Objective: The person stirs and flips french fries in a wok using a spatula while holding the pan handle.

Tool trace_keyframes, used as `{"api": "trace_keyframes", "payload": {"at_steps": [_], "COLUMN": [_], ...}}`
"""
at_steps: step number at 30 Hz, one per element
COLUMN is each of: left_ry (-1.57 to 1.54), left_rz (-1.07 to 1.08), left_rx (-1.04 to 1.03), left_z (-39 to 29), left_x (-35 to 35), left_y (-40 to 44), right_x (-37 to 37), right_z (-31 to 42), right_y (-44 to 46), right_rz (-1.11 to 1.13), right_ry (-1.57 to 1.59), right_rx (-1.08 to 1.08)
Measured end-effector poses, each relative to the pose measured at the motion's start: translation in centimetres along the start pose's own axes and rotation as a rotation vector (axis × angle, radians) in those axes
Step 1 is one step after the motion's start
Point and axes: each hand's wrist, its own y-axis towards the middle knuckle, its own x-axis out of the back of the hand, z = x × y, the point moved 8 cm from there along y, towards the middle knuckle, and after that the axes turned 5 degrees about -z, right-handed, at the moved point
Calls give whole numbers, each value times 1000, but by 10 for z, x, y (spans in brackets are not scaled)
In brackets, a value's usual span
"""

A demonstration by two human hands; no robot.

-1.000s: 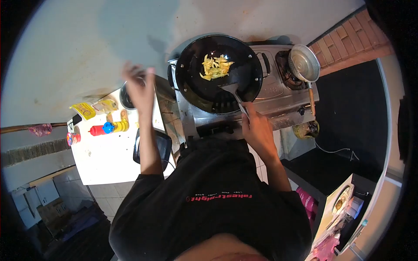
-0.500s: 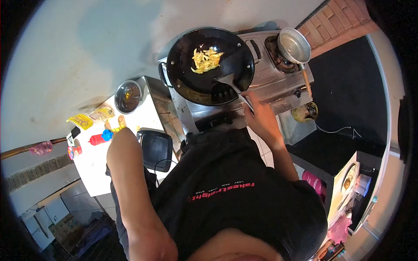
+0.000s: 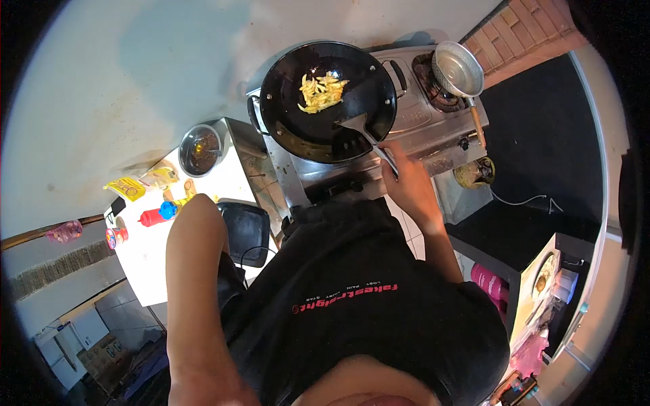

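My right hand [image 3: 412, 187] grips the handle of a metal spatula [image 3: 359, 127], whose slotted head rests inside the black wok [image 3: 291, 128] on the stove. Yellow fries [image 3: 321, 93] lie in a cluster in the wok, up and left of the spatula head. My left arm is bent, its elbow over the white table [image 3: 145, 264], and the forearm runs down to the bottom edge; the hand itself lies outside the picture.
A metal pot [image 3: 457, 69] with a wooden handle sits on the right burner. On the white table are a metal bowl [image 3: 200, 150], a red bottle [image 3: 150, 217], a yellow packet [image 3: 126, 189] and a black tray [image 3: 245, 233]. A wall runs behind the stove.
My left hand has left its place above the bowl and gone out of view as the arm bent back. The view has shifted slightly. My right hand still holds the spatula in the wok.
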Motion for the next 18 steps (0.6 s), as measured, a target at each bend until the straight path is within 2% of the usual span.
{"api": "trace_keyframes", "payload": {"at_steps": [1,6,12,18], "left_ry": [-2,569,466,317], "left_rz": [3,-54,42,153], "left_rx": [-3,-420,-259,-86], "left_z": [0,-6,0,2], "left_x": [1,4,1,-3], "left_y": [0,-16,-25,-46], "right_x": [-1,-13,-37,-56], "right_z": [0,-2,11,-5], "right_y": [0,7,25,51], "right_rz": [7,33,98,-2], "right_ry": [-3,-9,-53,-17], "right_rx": [-12,-12,12,45]}}
